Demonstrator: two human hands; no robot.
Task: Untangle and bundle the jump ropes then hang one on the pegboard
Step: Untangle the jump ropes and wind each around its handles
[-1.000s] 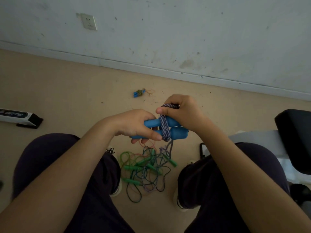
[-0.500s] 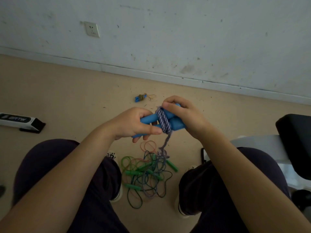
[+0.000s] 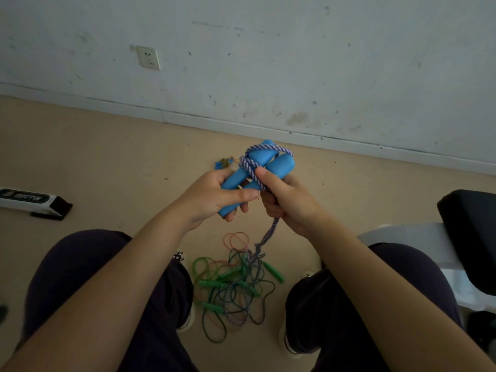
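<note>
Two smooth, rounded blue handles (image 3: 257,173) of a jump rope lie side by side, tilted up and away, bound near their upper ends by several turns of a twisted purple-and-white cord (image 3: 251,165) with a braided, striped look. The left hand (image 3: 214,197) is curled closed around the lower ends of the handles, thumb laid across the front. The right hand (image 3: 287,200) is closed on the cord just below the wrap, its thumb pressing the coils against the handles; the cord runs down out of that fist to a tangled heap (image 3: 233,285) on the tan floor (image 3: 107,162) between the person's knees. The heap mixes thin glossy green and dark cords, ribbed green plastic handles and loops of orange rubber bands (image 3: 237,238)
</note>
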